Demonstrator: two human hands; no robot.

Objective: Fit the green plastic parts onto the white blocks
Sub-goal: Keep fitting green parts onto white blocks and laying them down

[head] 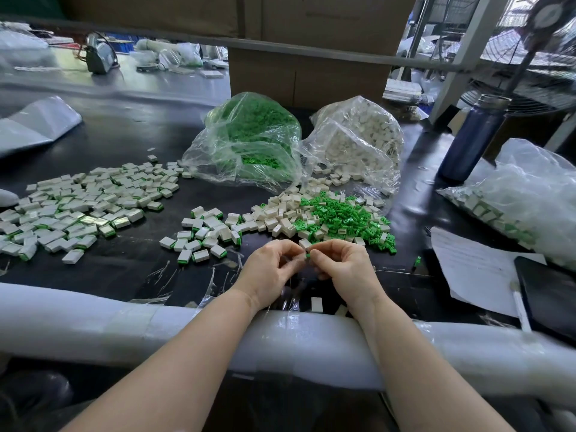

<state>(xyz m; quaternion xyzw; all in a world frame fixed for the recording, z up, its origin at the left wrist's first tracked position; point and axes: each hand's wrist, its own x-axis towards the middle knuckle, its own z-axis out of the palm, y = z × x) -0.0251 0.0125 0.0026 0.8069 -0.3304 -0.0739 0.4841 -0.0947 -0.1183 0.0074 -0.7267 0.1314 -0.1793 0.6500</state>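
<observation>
Head view: my right hand (343, 266) pinches a small green part (308, 255) at its fingertips, meeting my left hand (271, 269), whose curled fingers hide what they hold. Just beyond lie loose white blocks (280, 219) and green parts (349, 216); behind, two bags (249, 141) crowd the black table (124, 269).

Two hands, the left hand (270, 267) and the right hand (345, 267), are showing at lower centre. Three clear bags are lying on the table: one bag of green parts (249, 137), one bag of white blocks (358, 140) at upper centre, and one bag of finished blocks (526, 201) at right. One blue bottle (473, 138) is standing at upper right. The loose blocks are too many to count.
</observation>
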